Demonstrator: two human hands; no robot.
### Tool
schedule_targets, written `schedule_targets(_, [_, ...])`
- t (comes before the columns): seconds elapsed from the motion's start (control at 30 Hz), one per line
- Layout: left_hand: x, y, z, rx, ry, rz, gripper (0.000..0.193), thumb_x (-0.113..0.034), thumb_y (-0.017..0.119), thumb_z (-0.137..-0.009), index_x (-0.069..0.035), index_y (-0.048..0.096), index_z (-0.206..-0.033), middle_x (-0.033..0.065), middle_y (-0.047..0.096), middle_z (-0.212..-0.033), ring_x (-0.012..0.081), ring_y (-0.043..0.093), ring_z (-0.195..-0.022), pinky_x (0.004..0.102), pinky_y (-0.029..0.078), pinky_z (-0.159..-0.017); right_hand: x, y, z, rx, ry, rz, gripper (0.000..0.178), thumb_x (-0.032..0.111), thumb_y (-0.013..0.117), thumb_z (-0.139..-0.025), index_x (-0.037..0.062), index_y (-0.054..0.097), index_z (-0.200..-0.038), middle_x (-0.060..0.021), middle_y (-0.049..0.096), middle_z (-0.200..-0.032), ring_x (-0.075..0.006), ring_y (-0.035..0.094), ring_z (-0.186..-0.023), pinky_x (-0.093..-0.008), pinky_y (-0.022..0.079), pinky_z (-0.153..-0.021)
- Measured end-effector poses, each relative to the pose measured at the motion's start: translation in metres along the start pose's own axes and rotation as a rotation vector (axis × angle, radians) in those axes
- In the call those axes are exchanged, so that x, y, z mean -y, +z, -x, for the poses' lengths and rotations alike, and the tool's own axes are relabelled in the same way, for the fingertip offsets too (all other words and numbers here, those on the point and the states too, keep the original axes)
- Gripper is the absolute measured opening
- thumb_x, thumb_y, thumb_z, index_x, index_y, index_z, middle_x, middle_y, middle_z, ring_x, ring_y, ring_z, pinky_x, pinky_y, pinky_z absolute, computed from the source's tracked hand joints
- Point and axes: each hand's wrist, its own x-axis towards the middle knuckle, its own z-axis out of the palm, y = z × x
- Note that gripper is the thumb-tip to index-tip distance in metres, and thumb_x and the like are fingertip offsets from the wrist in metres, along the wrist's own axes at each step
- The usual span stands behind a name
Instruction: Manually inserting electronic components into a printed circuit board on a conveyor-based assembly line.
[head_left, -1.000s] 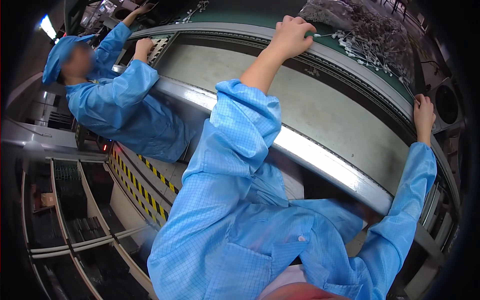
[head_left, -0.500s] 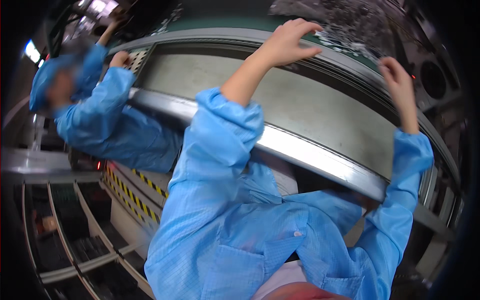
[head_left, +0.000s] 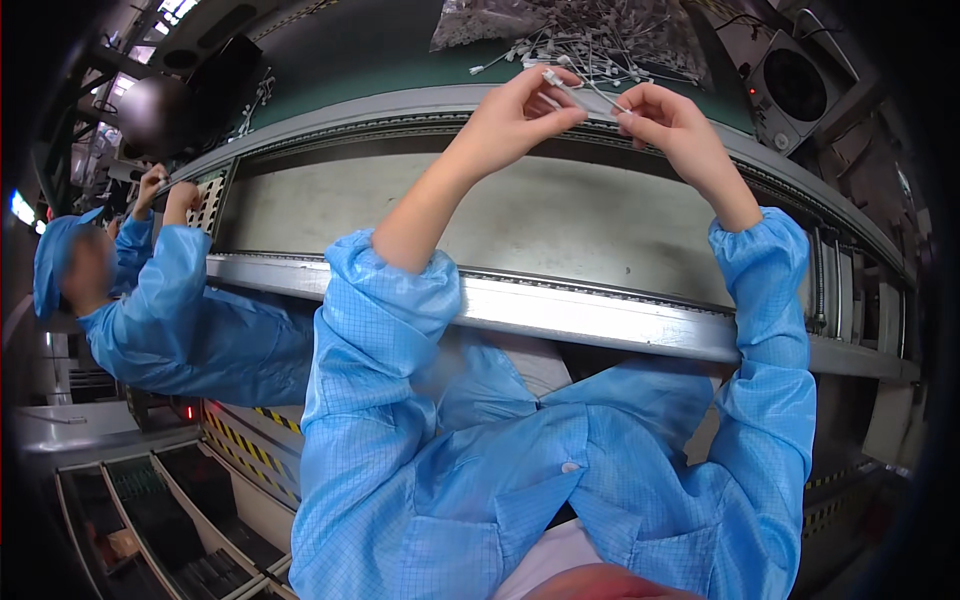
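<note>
I watch remotely: the left hand (head_left: 505,118), spread earlier, now grasps a white cable (head_left: 552,79) near the far rail (head_left: 400,104); piled cables (head_left: 640,42) lie beyond on the green bench (head_left: 350,68); the right hand (head_left: 675,125), moved in closer, pinches a thin wire (head_left: 604,98).

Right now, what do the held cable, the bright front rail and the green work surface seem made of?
Held cable: probably plastic-coated wire, judging by its thin, pale, flexible look.
Front rail: likely bare metal, smooth and silvery, given its strong glare.
Green work surface: perhaps rubber or plastic; it looks matte, but that leaves it open.
</note>
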Motion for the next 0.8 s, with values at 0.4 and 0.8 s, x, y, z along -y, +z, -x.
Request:
schedule_targets(0.4, [-0.002,0.024,0.005,-0.274,0.004,0.053,0.094,-0.021,0.078,-0.083,0.0,0.01,-0.145,0.0137,0.062,-0.101,0.0157,0.065,-0.083,0.0268,0.053,-0.074,0.004,0.013,0.001,-0.195,0.102,-0.491,0.019,0.016,0.062,-0.096,0.007,0.062,-0.112,0.0007,0.065,-0.097,-0.0054,0.057,-0.085,-0.0199,0.047,-0.077])
schedule_targets(0.8, [-0.019,0.03,0.009,-0.177,0.416,-0.427,0.025,-0.011,0.071,-0.082,-0.006,0.064,-0.106,0.0084,0.066,-0.087,0.0246,0.065,-0.083,0.0383,0.05,-0.072,0.014,0.039,0.011,-0.135,0.146,-0.498,0.021,0.024,0.062,-0.095,0.0122,0.061,-0.112,-0.0002,0.07,-0.104,-0.0062,0.062,-0.098,-0.0245,0.042,-0.085])
